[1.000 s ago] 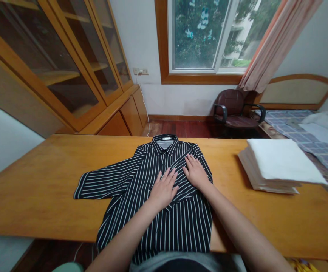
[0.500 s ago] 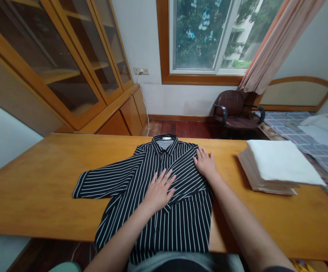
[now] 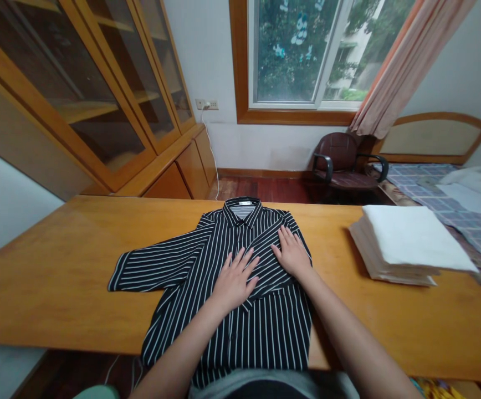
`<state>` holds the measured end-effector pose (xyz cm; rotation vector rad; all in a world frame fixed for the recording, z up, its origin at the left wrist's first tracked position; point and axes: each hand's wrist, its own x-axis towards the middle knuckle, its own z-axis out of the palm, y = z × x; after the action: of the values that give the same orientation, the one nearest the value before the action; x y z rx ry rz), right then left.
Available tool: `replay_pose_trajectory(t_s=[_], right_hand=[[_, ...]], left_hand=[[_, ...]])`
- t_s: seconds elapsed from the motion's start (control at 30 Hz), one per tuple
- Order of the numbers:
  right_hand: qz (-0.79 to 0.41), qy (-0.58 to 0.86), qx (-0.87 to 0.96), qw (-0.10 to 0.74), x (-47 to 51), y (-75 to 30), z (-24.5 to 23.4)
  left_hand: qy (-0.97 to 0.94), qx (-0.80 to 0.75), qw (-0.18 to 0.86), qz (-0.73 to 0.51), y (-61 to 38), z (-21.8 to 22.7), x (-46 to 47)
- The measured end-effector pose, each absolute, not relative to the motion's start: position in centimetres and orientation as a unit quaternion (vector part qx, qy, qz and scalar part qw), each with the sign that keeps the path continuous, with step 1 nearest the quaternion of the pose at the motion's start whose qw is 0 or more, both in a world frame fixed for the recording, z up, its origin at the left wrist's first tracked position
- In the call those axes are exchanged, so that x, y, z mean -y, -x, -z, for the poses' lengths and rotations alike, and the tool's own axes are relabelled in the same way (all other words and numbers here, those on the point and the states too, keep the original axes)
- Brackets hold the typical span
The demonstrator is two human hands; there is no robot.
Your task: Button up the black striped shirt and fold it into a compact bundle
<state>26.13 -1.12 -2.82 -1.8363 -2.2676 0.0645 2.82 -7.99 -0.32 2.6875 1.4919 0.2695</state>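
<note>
2 bare hands lie palm down in my feed, fingers a little spread, grasping nothing. The left hand (image 3: 234,277) has barely shifted; the right hand (image 3: 293,256), at the shoulder's outer edge half a second ago, is now back inward on the folded-over sleeve (image 3: 271,277). I read that as smoothing: the sleeve lies diagonally across the chest, pressed at 2 places, its cuff end partly hidden beneath the left hand.

Under both hands, the shirt (image 3: 265,332) lies front up, collar (image 3: 229,213) toward the table's far edge. Its cloth looks thin and soft, black with narrow white stripes, creased near the other sleeve (image 3: 153,270), which extends flat to the left.

Farther out, the table (image 3: 57,266) shows smooth, honey-coloured wood. To the right sits 1 squarish white stack (image 3: 415,235), its layers uneven; cloth or paper, I can't tell. Beyond stands a maroon, padded chair (image 3: 338,152).
</note>
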Motion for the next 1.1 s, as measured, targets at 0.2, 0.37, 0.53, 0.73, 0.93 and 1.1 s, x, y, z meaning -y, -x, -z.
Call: replay_pose_trajectory(t_s=[0.2,0.37,0.53,0.73,0.93,1.1], right_hand=[[-0.013,0.646,0.756,0.104,-1.2,-28.5,3.2],[0.022,0.631,0.763,0.140,-2.0,-27.2,2.3],[-0.002,0.588,0.796,0.142,-4.0,-23.3,1.5],[-0.043,0.591,0.798,0.109,-6.7,-21.6,2.2],[-0.043,0.646,0.758,0.081,-9.4,-25.0,2.6],[-0.041,0.665,0.742,0.068,-10.3,-26.6,2.7]], left_hand=[[-0.859,-0.497,0.057,-0.106,-2.1,0.2,7.1],[-0.792,-0.586,0.047,-0.162,-0.5,0.3,2.2],[-0.771,-0.627,0.021,-0.107,-0.1,1.4,-3.5],[-0.731,-0.675,0.012,-0.102,0.8,2.3,-6.6],[-0.689,-0.720,0.047,-0.070,2.6,1.8,-8.1],[-0.690,-0.720,0.047,-0.057,2.7,1.6,-8.2]])
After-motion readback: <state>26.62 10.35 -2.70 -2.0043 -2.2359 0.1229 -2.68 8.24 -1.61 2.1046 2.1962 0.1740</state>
